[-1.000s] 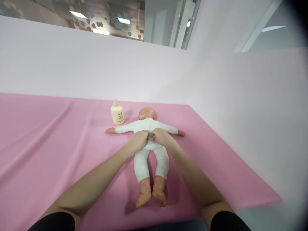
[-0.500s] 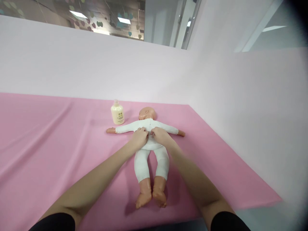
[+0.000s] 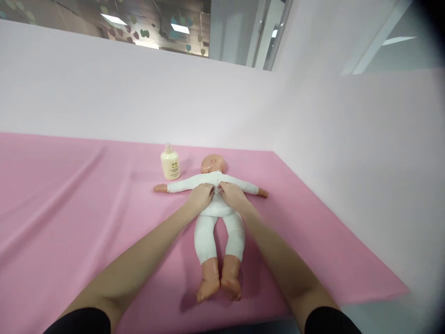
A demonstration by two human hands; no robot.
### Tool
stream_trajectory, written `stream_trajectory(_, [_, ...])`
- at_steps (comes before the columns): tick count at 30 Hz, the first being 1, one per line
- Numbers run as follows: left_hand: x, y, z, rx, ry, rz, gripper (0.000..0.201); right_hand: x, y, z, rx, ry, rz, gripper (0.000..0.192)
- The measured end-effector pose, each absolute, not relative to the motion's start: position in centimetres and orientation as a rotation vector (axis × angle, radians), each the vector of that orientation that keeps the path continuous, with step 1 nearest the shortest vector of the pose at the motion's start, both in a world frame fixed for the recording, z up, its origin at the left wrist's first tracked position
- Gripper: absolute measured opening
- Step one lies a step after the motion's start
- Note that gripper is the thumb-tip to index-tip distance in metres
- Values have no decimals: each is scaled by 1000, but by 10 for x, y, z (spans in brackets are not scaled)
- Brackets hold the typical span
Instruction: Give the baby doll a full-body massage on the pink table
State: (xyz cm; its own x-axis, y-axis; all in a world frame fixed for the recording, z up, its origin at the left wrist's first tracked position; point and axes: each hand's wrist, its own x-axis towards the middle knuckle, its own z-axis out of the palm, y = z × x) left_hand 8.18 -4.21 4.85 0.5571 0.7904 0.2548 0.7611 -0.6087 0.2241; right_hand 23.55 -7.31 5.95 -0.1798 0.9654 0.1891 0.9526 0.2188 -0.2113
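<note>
A baby doll [image 3: 218, 206] with a white cloth body lies stretched out, its arms spread wide and its head turned to the left. It seems to be face down. My left hand [image 3: 201, 195] rests on the left of its torso, fingers curled and pressed into the cloth. Mirroring it, my right hand [image 3: 232, 194] presses the right side with bent fingers, a small gap from the left one. Both hands seem to pinch the cloth along the middle; the fingertips are partly hidden. Beyond the doll's left-side arm stands a cream pump bottle [image 3: 170, 163].
A pink sheet [image 3: 86, 195] with a few creases covers the surface under the doll. White walls [image 3: 139, 93] rise behind it and on the right. The sheet's front edge runs below the doll's feet.
Both hands have shifted slightly up the doll's torso, towards its head. The doll and the bottle stay where they were.
</note>
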Motion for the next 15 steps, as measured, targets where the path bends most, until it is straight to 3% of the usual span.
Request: stream_trajectory(15, [82,-38,41,2775,1304,700,22,241,-62,48,-1649,-2212,-36,20])
